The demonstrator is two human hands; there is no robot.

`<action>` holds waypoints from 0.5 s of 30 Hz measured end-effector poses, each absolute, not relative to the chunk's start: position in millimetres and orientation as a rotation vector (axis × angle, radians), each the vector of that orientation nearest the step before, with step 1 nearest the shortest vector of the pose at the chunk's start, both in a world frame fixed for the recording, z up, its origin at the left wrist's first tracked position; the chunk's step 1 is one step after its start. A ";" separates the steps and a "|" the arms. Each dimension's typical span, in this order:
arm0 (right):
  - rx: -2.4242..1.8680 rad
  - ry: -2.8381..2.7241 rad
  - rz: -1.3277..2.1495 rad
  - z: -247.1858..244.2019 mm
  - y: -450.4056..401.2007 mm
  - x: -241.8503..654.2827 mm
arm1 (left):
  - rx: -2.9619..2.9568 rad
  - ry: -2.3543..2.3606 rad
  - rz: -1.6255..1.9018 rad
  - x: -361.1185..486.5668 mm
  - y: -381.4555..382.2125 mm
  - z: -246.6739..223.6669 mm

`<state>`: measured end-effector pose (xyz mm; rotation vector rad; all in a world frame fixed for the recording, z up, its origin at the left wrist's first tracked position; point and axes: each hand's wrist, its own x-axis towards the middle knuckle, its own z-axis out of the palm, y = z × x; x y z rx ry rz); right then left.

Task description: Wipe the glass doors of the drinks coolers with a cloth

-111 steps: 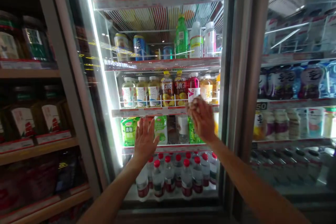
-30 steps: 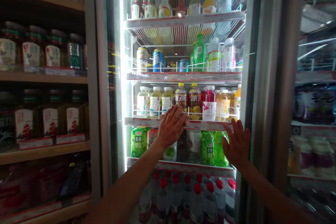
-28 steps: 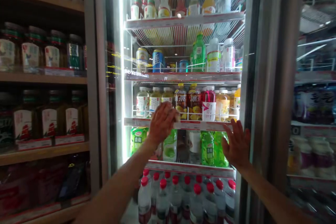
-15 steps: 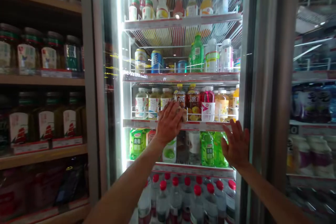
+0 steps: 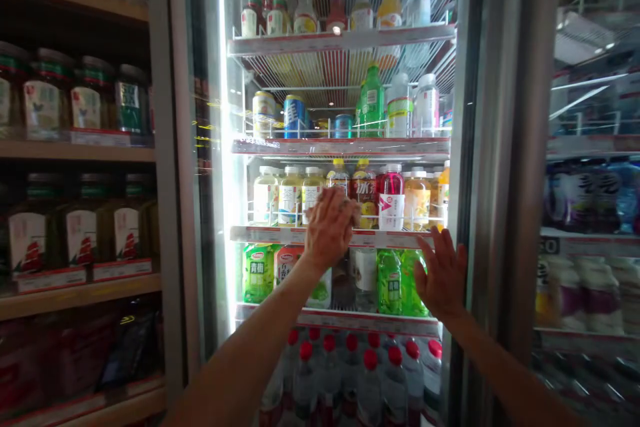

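Observation:
My left hand (image 5: 329, 227) presses a crumpled brownish cloth (image 5: 356, 212) flat against the glass door of a lit drinks fridge. Most of the cloth is hidden under the palm, and motion blurs the fingers. Behind the glass at that height stand a bottle with a yellow cap (image 5: 365, 197) and a pale tea bottle (image 5: 313, 180). My right hand (image 5: 441, 273) rests with spread fingers on the glass near the door's right side, holding nothing. Past it show green bottles (image 5: 390, 280) on a lower shelf.
A metal door frame (image 5: 515, 147) runs upright just right of my right hand. Wooden shelves (image 5: 75, 150) with jars and bottles are on the left. Red-capped bottles (image 5: 370, 373) fill the fridge bottom. Another cooler with purple-labelled bottles (image 5: 603, 293) is at the right.
My left hand with the cloth has shifted slightly right across the glass. My right hand keeps its place on the door. The whole view has moved a little.

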<state>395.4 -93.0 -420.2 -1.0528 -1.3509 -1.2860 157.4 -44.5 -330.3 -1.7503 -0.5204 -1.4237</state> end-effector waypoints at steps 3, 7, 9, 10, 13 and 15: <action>-1.053 -1.355 -1.285 -420.2 -94.0 395.6 | -1.848 -0.420 -1.264 155.1 -47.7 -334.9; -1.073 -1.362 -1.281 -420.7 -93.8 395.0 | -1.607 -0.701 -1.582 92.9 -30.3 -313.1; -1.081 -1.362 -1.274 -420.6 -93.5 394.4 | -1.404 -0.869 -1.825 79.3 -24.3 -300.7; -1.081 -1.360 -1.272 -420.5 -93.5 394.1 | -1.343 -0.912 -1.896 83.1 -24.2 -297.7; -1.069 -1.349 -1.273 -420.0 -93.9 393.7 | -1.476 -0.819 -1.801 128.2 -34.5 -304.5; -1.056 -1.349 -1.275 -419.5 -94.4 394.2 | -1.700 -0.608 -1.535 162.3 -44.1 -315.9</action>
